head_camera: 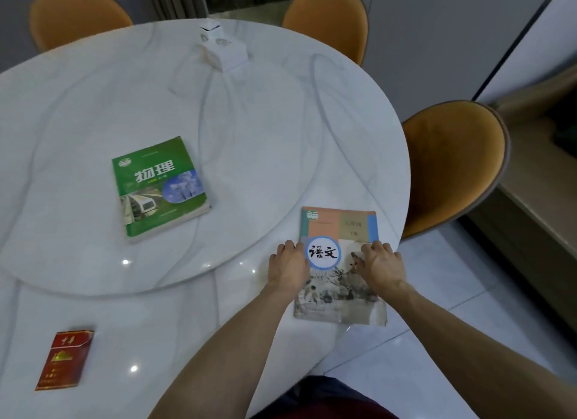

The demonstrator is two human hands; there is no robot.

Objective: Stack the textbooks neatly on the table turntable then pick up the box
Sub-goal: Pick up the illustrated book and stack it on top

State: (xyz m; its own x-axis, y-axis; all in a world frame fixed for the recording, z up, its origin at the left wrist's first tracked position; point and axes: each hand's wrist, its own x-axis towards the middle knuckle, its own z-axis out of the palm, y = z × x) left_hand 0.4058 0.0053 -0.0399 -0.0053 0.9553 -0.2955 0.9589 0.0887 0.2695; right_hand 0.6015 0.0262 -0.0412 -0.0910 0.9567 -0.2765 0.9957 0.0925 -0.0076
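Left hand: the left hand (pixel 288 264) is laid on the left edge of the language book (pixel 339 264), fingers together and bent over the edge; a closed grip is not seen.
Right hand: the right hand (pixel 382 267) is pressed flat on the cover near the right edge, fingers slightly spread; nothing is pinched.
Reason for hold: the book is bracketed from both sides, judged as the way to get it lifted or slid level.
Language book: it is lying flat on the outer ring of the table (pixel 187 325), at the near right rim, one corner jutting past it, off the turntable (pixel 93 106).
Green book: the green book (pixel 160 189) is lying flat on the turntable, well apart, slightly skewed; it is taken as the stack base.
Box: the red box (pixel 65 360) is lying flat near left, untouched.
Beyond: a white box (pixel 223 48) is set at the far side; orange chairs (pixel 452 165) are ranged around.
Stage: stacking is not yet done.
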